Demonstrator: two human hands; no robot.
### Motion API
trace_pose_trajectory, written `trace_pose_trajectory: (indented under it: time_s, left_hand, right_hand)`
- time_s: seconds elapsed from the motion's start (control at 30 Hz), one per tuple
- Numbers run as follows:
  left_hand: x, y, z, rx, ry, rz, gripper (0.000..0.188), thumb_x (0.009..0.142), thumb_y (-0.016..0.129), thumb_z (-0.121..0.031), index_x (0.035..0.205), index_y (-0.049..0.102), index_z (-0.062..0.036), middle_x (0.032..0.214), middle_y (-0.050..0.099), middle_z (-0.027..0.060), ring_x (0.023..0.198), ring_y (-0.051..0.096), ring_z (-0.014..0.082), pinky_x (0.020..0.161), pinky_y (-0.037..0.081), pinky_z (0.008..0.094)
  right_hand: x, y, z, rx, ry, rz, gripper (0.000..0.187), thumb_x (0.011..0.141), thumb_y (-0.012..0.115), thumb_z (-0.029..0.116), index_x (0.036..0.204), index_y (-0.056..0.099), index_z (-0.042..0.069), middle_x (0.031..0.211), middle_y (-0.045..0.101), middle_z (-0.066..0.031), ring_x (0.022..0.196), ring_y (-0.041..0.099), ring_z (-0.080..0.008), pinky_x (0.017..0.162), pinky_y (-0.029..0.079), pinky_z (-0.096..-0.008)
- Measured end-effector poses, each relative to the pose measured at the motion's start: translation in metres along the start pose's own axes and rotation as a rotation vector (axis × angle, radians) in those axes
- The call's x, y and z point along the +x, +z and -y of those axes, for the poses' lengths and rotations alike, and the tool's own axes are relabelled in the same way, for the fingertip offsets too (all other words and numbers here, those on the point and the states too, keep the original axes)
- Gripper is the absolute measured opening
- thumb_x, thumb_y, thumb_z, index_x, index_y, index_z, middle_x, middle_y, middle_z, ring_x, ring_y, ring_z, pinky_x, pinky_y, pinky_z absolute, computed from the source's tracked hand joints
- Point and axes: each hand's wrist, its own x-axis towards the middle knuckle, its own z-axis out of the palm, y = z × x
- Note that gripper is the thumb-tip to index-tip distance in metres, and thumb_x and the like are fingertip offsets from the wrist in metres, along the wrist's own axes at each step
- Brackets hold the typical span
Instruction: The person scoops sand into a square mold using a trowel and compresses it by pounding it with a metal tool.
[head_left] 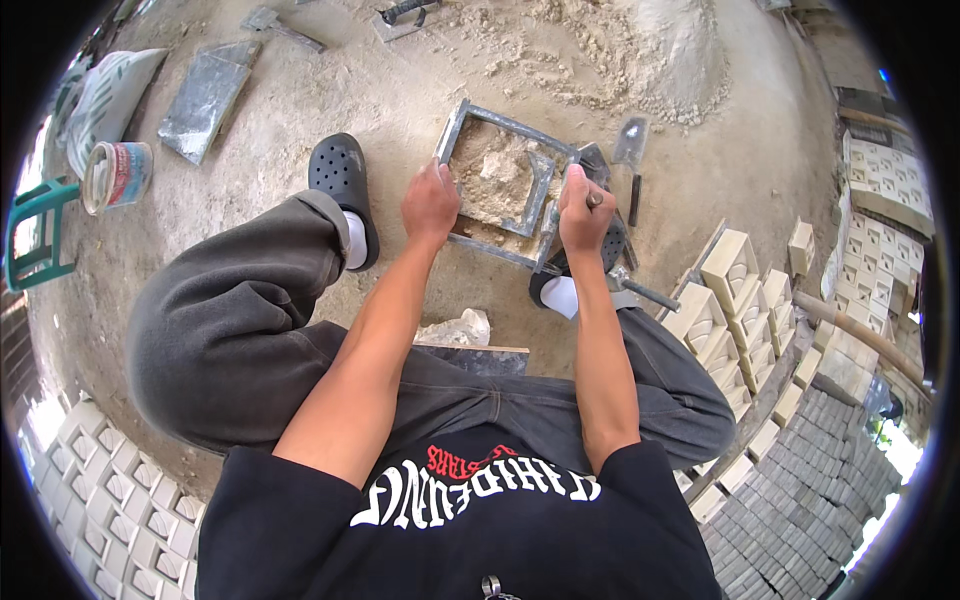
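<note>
On the ground between my feet lies a square grey metal mould frame (pixel 510 122), filled with crumbly pale sand mix (pixel 500 170). An L-shaped metal piece (pixel 541 190) sits inside it, partly covered by the mix. My left hand (pixel 432 204) is closed on the frame's left side. My right hand (pixel 584 212), at the frame's right side, is closed around a tool with a rounded brown handle end (pixel 594 199); the rest of that tool is mostly hidden. Just right of it lies a trowel (pixel 631 142) with a dark handle.
A pale powder heap (pixel 680 60) rises at the far right. Patterned cream blocks (pixel 730 265) are stacked at right, near a metal bar (pixel 648 290). At left stand a bucket (pixel 128 175) and a green stool (pixel 42 235); a grey slab (pixel 208 100) lies beyond them. Another trowel (pixel 400 22) lies far ahead.
</note>
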Motion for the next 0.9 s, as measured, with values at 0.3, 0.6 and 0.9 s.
trace_pose_trajectory:
  time_s: [0.3,0.6,0.9]
  left_hand:
    - [0.004,-0.002,0.006,0.048,-0.103,0.101,0.035,0.099,0.042,-0.032,0.111,0.061,-0.0059,0.09,0.068,0.0183,0.08,0.065,0.0391,0.07,0.051,0.0522]
    - [0.005,-0.011,0.007,0.059,-0.128,0.167,0.032,0.099,0.04,-0.032,0.107,0.059,-0.0073,0.092,0.068,0.0204,0.081,0.065,0.0398,0.071,0.05,0.0529]
    - [0.006,-0.01,0.004,0.06,-0.114,0.155,0.032,0.1,0.04,-0.033,0.106,0.059,-0.0079,0.086,0.068,0.02,0.078,0.065,0.0412,0.07,0.05,0.054]
  right_hand:
    - [-0.004,0.01,0.016,-0.007,-0.058,0.029,0.046,0.096,0.054,0.016,0.055,0.041,0.0,0.048,0.035,0.0023,0.048,0.031,-0.0057,0.045,0.021,-0.0305]
    - [-0.003,0.015,0.034,0.025,-0.148,-0.022,0.045,0.096,0.054,0.015,0.056,0.04,0.0,0.049,0.035,0.0036,0.05,0.03,-0.0051,0.045,0.021,-0.0304]
    - [-0.014,0.008,0.037,0.01,-0.203,-0.016,0.043,0.095,0.055,0.015,0.058,0.044,-0.003,0.048,0.032,-0.0026,0.048,0.031,-0.0074,0.044,0.024,-0.0324]
